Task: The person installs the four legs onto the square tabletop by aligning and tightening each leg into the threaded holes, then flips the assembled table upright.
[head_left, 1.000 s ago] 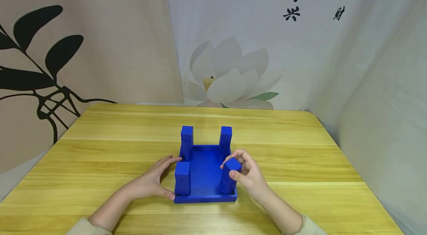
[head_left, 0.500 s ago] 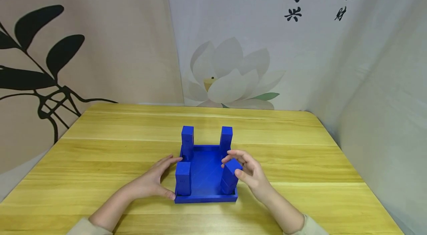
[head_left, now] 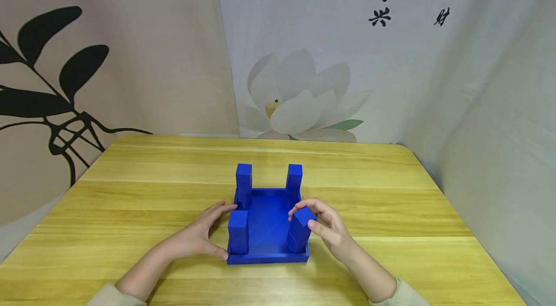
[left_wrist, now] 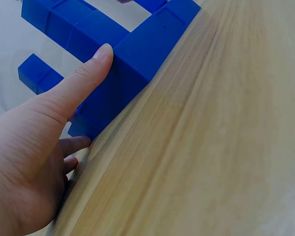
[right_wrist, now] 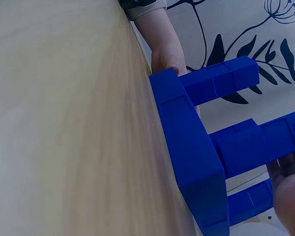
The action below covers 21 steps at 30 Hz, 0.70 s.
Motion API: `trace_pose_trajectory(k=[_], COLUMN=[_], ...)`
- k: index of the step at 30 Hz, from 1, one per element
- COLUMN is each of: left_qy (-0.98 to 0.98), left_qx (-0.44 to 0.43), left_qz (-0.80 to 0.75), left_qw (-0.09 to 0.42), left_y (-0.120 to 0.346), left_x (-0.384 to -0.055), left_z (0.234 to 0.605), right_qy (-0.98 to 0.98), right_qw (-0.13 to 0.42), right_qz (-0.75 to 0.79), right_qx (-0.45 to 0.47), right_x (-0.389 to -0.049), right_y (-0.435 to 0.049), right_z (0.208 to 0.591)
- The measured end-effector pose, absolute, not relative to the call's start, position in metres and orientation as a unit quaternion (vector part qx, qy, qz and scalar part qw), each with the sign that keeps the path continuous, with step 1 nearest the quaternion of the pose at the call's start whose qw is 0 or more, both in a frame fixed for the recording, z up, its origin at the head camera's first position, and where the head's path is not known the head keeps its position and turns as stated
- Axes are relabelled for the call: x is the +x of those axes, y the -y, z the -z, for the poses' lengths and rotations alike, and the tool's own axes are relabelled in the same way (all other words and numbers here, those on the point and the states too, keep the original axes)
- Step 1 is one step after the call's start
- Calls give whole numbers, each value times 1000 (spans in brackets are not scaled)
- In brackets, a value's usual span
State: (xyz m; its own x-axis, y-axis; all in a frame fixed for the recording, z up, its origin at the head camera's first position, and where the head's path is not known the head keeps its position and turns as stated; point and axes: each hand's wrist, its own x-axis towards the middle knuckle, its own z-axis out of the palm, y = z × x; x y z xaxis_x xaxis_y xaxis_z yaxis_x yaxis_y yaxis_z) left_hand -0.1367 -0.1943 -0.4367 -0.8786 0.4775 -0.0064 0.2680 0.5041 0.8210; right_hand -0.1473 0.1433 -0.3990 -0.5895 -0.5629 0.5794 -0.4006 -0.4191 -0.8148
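A blue square tray-like frame rests on the table, with a blue square post standing at each corner. My left hand touches its left side, thumb at the near-left corner and fingertips along the wall. Around the near-right post, my right hand has its thumb on the right edge and its fingers curled behind the top. That post's top is turned relative to the near-left post. In the right wrist view, a step shows between its lower section and upper section.
The far-left post and far-right post stand at the back of the frame. Bare wooden table surrounds it. A printed curtain hangs behind the table's far edge.
My right thumb has slid from the post's near face to its right edge. The right fingers spread a little, then lowered back around the post's top. My left hand and the frame stayed put.
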Motion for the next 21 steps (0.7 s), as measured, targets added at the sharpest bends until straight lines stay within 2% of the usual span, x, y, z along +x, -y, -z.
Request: trace_pose_trajectory(k=[6,21], left_qy=[-857,-865], left_qx=[219,218], left_qz=[-451,-437], left_qw=[117,112], left_y=[195,196], left_x=[-136,-138], left_z=[436,438], right_qy=[-559,-572], right_qw=[59,12], right_qz=[706,697], right_qx=[-431,-433], right_x=[-146,-141], right_y=[-143,-139], right_z=[397,392])
